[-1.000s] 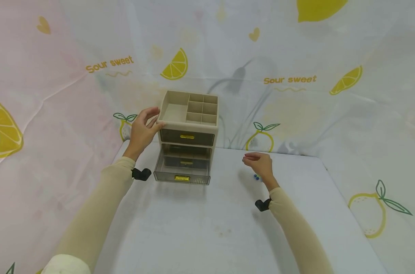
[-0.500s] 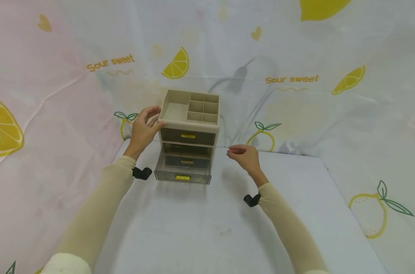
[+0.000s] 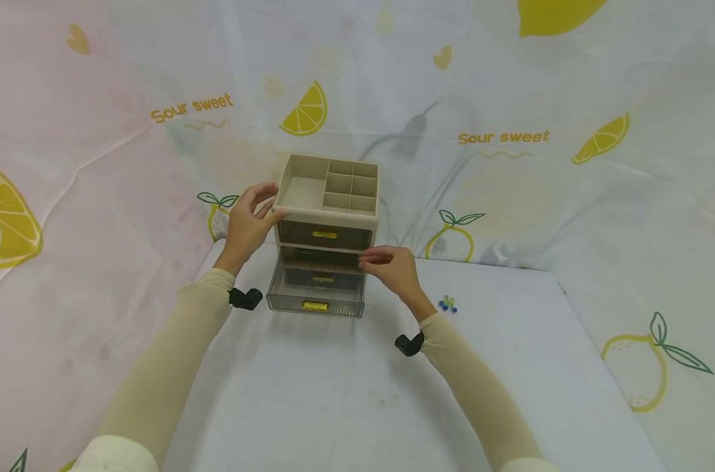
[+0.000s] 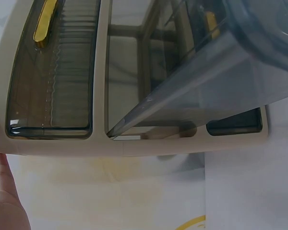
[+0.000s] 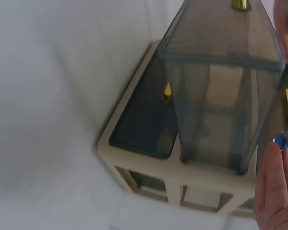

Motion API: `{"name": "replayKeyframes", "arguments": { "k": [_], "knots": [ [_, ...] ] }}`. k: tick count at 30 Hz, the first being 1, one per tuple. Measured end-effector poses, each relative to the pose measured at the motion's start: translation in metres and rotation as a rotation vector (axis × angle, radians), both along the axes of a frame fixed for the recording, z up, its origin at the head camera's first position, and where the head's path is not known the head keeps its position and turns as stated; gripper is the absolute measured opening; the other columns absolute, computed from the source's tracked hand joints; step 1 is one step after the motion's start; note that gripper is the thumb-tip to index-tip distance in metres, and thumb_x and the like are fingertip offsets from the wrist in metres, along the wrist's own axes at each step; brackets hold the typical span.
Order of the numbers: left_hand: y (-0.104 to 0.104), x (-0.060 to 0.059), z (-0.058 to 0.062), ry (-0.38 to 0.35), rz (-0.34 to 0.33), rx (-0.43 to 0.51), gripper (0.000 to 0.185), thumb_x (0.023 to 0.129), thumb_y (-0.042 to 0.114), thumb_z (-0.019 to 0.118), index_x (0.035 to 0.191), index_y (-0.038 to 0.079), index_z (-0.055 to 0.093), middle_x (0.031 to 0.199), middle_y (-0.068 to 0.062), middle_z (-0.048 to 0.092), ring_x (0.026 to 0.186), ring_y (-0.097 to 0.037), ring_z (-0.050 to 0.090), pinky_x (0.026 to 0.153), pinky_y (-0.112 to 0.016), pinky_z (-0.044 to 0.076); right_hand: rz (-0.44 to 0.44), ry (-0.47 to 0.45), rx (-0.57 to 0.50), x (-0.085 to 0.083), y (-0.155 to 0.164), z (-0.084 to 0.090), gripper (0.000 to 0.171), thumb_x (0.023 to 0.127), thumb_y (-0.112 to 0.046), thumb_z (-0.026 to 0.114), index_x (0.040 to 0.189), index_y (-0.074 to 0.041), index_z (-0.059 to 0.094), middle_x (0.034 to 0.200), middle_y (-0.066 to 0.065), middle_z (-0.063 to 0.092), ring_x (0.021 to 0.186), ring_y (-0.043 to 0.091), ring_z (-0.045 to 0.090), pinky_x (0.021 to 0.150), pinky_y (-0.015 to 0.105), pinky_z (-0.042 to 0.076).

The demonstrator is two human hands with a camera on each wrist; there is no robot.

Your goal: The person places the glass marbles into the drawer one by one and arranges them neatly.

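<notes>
A beige desk organizer (image 3: 328, 196) with smoky drawers stands at the back of the white table (image 3: 363, 400). Its middle drawer (image 3: 316, 292) is pulled out towards me. My left hand (image 3: 248, 223) grips the organizer's top left corner, with the thumb on the front rim. My right hand (image 3: 392, 269) hovers at the open drawer's right rear edge. In the right wrist view its fingertips (image 5: 278, 163) pinch a small blue bead (image 5: 279, 140) beside the open drawer (image 5: 221, 86). In the left wrist view only a fingertip (image 4: 2, 187) shows beside the organizer's frame (image 4: 134, 146).
A little cluster of blue and green beads (image 3: 447, 303) lies on the table to the right of the organizer. A lemon-print cloth (image 3: 510, 137) hangs behind and on both sides. The top tray of the organizer has several small compartments (image 3: 348, 193).
My right hand has moved left from above the bead cluster to the open drawer's right rear edge, uncovering the beads on the table. The left hand and organizer have stayed put.
</notes>
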State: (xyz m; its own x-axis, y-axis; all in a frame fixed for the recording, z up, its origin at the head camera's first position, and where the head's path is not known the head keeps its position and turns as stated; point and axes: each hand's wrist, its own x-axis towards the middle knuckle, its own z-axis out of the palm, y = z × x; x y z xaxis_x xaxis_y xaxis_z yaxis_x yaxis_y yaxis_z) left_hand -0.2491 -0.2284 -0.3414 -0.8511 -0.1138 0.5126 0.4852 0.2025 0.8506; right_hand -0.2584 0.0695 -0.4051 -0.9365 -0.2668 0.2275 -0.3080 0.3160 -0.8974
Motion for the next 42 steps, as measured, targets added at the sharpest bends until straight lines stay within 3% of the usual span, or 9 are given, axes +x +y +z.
{"name": "replayKeyframes", "arguments": {
  "k": [7,18,33,42],
  "knots": [
    [-0.001,0.001,0.0,0.0,0.005,-0.005,0.055,0.082,-0.009,0.073,0.131,-0.015,0.047,0.132,-0.029,0.05,0.128,-0.037,0.047,0.11,-0.041,0.041,0.1,0.03,-0.004,0.006,-0.026,-0.005,0.025,0.082,-0.008,0.078,0.105,0.003,0.073,0.093,0.013,0.074,0.084,0.024,0.072,0.072,0.031,0.062],
    [-0.001,-0.001,-0.001,-0.002,-0.013,0.023,0.056,0.082,-0.01,0.073,0.131,-0.015,0.047,0.132,-0.028,0.05,0.128,-0.035,0.047,0.11,-0.04,0.042,0.204,0.057,0.04,0.013,-0.059,-0.011,0.02,0.08,-0.008,0.079,0.099,-0.003,0.076,0.086,0.002,0.075,0.074,0.011,0.071,0.069,0.026,0.062],
    [-0.002,-0.004,-0.003,0.0,-0.02,0.04,0.055,0.082,-0.008,0.073,0.131,-0.015,0.047,0.132,-0.028,0.05,0.129,-0.035,0.046,0.111,-0.041,0.041,0.234,-0.008,0.222,0.023,-0.09,-0.006,0.015,0.082,-0.014,0.08,0.096,-0.011,0.078,0.082,-0.005,0.074,0.071,0.004,0.067,0.065,0.019,0.058],
    [-0.002,-0.003,-0.002,-0.001,-0.024,0.031,0.056,0.082,-0.008,0.073,0.131,-0.015,0.047,0.132,-0.03,0.05,0.129,-0.036,0.046,0.111,-0.042,0.04,0.291,-0.094,0.252,0.022,-0.1,-0.009,0.019,0.082,-0.01,0.079,0.1,-0.003,0.076,0.083,-0.003,0.074,0.073,0.005,0.068,0.066,0.019,0.059]
  ]
}}
